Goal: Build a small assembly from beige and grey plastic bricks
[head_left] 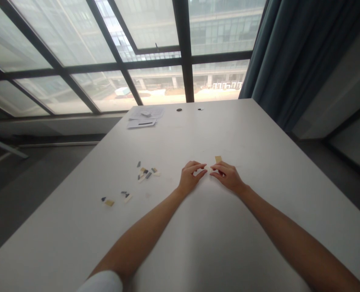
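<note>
My left hand and my right hand face each other low over the white table, fingers bent into pinches. Between their fingertips is a small pale cream piece, possibly a building block, gripped from both sides and partly hidden by the fingers. Just behind my right hand lies a flat tan ridged piece. Off to the left sits a loose cluster of small grey, tan and cream pieces. Nearer to me are a tan piece beside a dark one, and a cream piece with small dark ones.
Sheets of paper lie at the table's far left corner, with a dark slim object on them. Two dark round spots mark the far edge. Windows stand beyond the white table; a blue curtain hangs at right.
</note>
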### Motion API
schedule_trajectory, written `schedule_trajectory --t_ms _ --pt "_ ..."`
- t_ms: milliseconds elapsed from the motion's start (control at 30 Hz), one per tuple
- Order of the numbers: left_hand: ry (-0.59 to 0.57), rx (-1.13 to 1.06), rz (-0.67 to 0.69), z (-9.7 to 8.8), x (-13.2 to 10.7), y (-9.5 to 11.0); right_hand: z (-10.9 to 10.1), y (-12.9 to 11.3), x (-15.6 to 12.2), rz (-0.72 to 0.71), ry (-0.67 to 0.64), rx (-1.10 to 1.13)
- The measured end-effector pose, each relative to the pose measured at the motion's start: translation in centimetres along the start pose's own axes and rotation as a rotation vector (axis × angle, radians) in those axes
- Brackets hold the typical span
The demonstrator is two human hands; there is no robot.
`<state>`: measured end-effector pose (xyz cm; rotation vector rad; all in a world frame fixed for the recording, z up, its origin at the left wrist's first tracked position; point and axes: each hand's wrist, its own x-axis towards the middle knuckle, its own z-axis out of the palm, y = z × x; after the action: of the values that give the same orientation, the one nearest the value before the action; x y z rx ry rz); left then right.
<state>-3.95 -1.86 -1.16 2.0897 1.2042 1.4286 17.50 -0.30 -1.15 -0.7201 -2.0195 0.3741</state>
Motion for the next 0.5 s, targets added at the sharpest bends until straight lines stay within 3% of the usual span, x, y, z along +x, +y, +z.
schedule_trajectory --t_ms 500 --pt "0.016 -0.025 -0.028 -0.06 0.02 0.0 -0.02 -0.37 0.13 -0.031 0.01 -0.004"
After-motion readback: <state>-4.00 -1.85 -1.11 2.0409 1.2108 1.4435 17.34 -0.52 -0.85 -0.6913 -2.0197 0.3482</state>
